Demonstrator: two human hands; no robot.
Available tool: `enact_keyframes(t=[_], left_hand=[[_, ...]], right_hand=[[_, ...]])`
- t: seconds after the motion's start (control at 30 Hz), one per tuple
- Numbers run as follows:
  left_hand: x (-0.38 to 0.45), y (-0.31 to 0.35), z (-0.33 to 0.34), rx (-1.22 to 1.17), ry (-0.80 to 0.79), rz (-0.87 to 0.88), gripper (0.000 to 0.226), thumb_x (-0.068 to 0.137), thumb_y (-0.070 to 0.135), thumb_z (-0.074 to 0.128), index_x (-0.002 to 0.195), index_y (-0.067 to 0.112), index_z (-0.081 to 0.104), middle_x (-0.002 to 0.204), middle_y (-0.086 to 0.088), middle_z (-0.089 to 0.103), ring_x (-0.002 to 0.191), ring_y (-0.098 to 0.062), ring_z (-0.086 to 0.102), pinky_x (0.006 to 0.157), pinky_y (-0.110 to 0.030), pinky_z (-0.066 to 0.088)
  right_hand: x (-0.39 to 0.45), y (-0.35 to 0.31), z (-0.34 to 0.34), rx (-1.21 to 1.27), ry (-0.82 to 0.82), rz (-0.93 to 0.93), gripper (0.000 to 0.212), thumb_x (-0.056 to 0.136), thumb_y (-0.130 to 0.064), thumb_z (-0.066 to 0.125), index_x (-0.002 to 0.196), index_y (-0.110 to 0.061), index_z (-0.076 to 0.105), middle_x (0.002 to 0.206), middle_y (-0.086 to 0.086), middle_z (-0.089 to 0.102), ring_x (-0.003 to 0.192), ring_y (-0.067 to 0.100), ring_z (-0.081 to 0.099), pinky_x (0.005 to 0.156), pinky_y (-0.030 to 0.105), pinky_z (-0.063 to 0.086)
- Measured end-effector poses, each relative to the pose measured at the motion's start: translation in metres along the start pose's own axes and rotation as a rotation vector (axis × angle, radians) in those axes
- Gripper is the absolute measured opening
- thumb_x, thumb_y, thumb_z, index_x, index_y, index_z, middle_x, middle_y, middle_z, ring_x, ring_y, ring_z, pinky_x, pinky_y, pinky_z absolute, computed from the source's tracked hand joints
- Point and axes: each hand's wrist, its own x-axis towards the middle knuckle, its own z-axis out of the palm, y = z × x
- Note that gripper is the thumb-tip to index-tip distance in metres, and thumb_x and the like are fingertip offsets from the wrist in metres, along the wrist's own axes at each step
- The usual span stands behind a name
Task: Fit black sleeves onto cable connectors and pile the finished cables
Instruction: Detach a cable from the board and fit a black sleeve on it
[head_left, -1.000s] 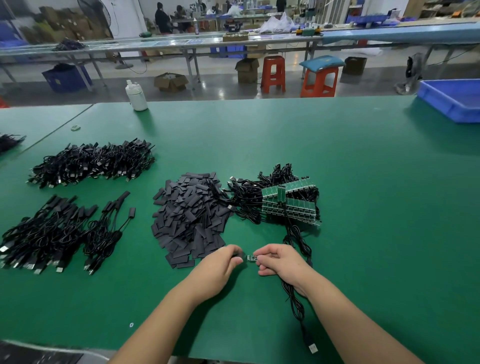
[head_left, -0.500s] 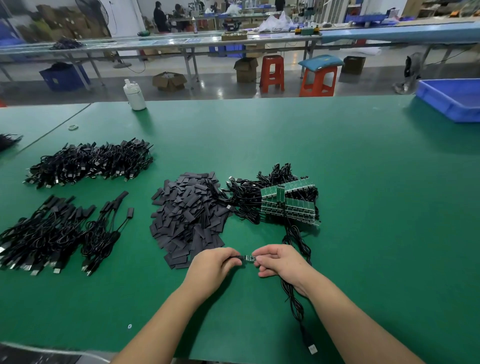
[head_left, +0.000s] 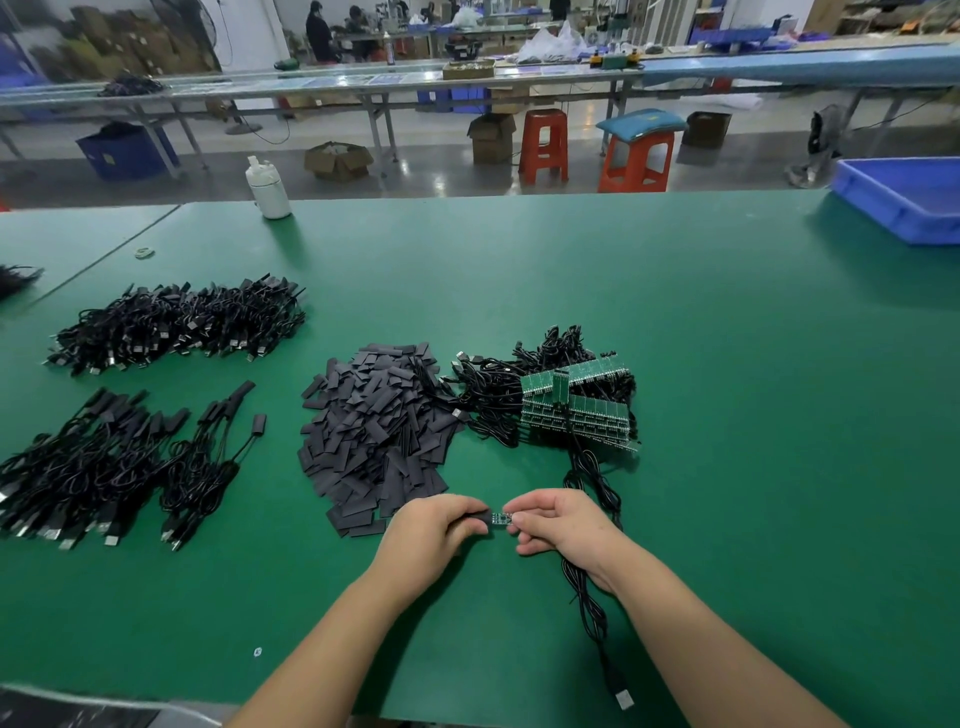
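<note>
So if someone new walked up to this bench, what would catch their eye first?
Probably the two hands at the near edge: the left hand holds a black sleeve against a small green board pinched by the right hand. Just behind lie the heap of loose sleeves and, to its right, the bundle of green boards.

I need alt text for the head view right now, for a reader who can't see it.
Two bare hands meet over a green table: the left hand pinches a black sleeve at the end of a small green connector board held by the right hand. Behind lie a pile of loose sleeves and unsleeved cables; cable piles lie left.
</note>
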Motion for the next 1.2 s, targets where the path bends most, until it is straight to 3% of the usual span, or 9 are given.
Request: enact_keyframes(t=[0.1,0.43,0.57,0.87,1.1,1.2], left_hand=[[0.004,-0.003,-0.002,0.014,-0.009,0.074,0.022,0.088,0.030,0.071,0.108,0.021,0.075,0.106,0.010,0.072,0.096,-0.004,0.063,0.089,-0.021,0.049],[0.010,0.012,0.010,0.049,-0.089,0.057,0.027,0.090,0.032,0.067,0.114,0.021,0.072,0.099,0.000,0.075,0.091,-0.015,0.067,0.083,-0.030,0.051],[0.007,0.014,0.011,0.032,-0.070,0.079,0.022,0.090,0.029,0.067,0.110,0.021,0.073,0.098,0.003,0.075,0.089,-0.012,0.067,0.084,-0.027,0.051],[0.000,0.019,0.009,-0.116,0.022,-0.003,0.014,0.089,0.019,0.070,0.102,0.019,0.077,0.094,0.008,0.075,0.085,-0.002,0.065,0.083,-0.018,0.049],[0.000,0.025,0.015,0.003,-0.062,0.054,0.018,0.094,0.019,0.063,0.109,0.015,0.073,0.100,-0.002,0.073,0.092,-0.017,0.065,0.086,-0.031,0.049],[0.003,0.027,0.017,0.067,-0.072,0.050,0.022,0.095,0.020,0.060,0.114,0.018,0.071,0.103,-0.002,0.070,0.095,-0.018,0.064,0.087,-0.028,0.048]], right_hand=[[0.001,0.001,0.000,-0.004,-0.006,-0.002,0.014,0.092,-0.003,0.067,0.102,-0.010,0.074,0.083,0.006,0.075,0.073,0.013,0.069,0.072,0.025,0.059],[0.002,0.004,0.003,-0.044,-0.023,-0.036,0.022,0.092,-0.002,0.066,0.113,-0.009,0.068,0.074,0.003,0.069,0.071,0.011,0.068,0.072,0.028,0.059],[0.001,0.004,0.002,-0.081,-0.053,-0.056,0.031,0.094,-0.006,0.066,0.121,-0.018,0.059,0.077,0.002,0.073,0.075,0.012,0.069,0.075,0.029,0.059],[0.001,0.001,0.004,-0.090,-0.103,-0.031,0.023,0.096,-0.007,0.059,0.117,-0.014,0.065,0.086,0.006,0.076,0.087,0.015,0.073,0.076,0.024,0.058],[0.000,0.003,0.004,-0.107,-0.136,-0.029,0.023,0.098,-0.003,0.057,0.117,-0.017,0.062,0.091,0.007,0.077,0.088,0.014,0.073,0.074,0.022,0.056],[0.000,0.002,0.003,-0.087,-0.132,-0.034,0.027,0.098,-0.004,0.057,0.121,-0.019,0.058,0.095,0.008,0.077,0.090,0.014,0.073,0.075,0.022,0.056]])
